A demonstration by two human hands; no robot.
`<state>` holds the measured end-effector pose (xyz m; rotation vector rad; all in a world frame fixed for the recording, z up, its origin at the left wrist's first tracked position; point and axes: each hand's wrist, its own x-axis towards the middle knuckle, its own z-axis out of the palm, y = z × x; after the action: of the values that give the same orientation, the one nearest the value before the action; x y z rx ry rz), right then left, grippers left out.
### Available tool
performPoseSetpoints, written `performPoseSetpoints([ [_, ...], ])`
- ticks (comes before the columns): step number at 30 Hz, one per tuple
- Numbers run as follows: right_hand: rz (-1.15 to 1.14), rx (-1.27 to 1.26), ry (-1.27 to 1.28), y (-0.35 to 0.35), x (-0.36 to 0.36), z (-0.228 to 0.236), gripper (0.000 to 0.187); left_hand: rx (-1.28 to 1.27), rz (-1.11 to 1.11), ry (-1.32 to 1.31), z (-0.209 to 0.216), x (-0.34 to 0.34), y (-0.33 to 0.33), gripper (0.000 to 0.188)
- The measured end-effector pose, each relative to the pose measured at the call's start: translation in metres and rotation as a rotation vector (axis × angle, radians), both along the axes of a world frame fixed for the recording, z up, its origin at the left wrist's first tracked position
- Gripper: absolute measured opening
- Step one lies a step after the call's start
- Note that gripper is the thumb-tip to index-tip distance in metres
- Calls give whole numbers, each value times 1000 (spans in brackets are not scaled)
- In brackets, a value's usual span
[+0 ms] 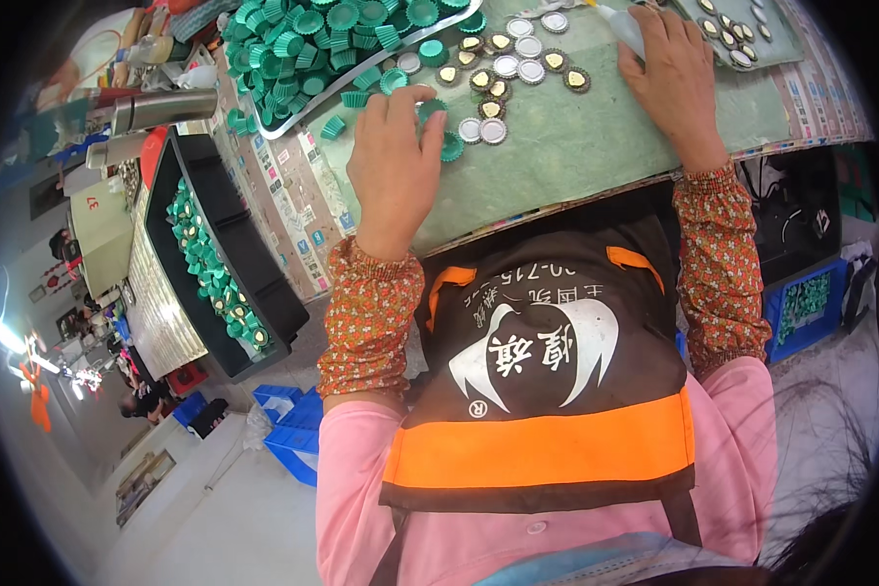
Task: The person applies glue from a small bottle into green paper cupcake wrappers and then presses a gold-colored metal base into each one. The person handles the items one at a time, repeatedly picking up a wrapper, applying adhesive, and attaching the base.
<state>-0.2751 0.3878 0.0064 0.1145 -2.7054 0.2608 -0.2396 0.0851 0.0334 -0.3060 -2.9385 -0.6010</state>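
My left hand [396, 171] is over the green work mat [557, 156], its fingers curled and the thumb drawn in. A green crimped bottle cap [432, 108] shows between thumb and forefinger, and another green cap [451, 146] lies under the thumb. Around them lie silver-lined caps [530, 71] and dark-rimmed caps with pale gold centres [577, 79]. My right hand [669, 83] is wrapped round a whitish squeeze bottle [623, 31] with a narrow nozzle, tilted toward the loose caps. Part of the bottle is hidden by the hand and the frame's top edge.
A clear tray [308, 115] heaped with green caps stands at the far left of the mat. Another tray [786, 49] with dark and silver caps is at far right. A black bin [227, 186] holds green caps on the left. Blue crates [298, 430] stand below.
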Motion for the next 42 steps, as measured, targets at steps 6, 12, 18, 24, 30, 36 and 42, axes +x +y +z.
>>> performPoseSetpoints([
  [6, 129, -576, 59, -3, 25, -12, 23, 133, -46, 125, -26, 7, -16, 17],
  [12, 193, -1544, -699, -56, 84, 30, 33, 963, 133, -390, 12, 40, 8, 14],
  [18, 364, -1490, -584, -94, 104, 28, 40, 987, 51, -476, 19, 83, 34, 16],
  [24, 353, -1383, -714, -81, 103, 35, 36, 1551, 106, -1091, 18, 86, 18, 32],
  [30, 415, -1357, -740, -80, 102, 38, 35, 1738, -33, -1248, -1, 84, 6, 36],
  [36, 469, -1224, -431, -67, 113, 42, 33, 1974, 83, -1232, -4, 87, 5, 57],
  [42, 634, -934, -258, -58, 128, 41, 39, 2024, 109, -1160, -11, 95, 1, 59],
])
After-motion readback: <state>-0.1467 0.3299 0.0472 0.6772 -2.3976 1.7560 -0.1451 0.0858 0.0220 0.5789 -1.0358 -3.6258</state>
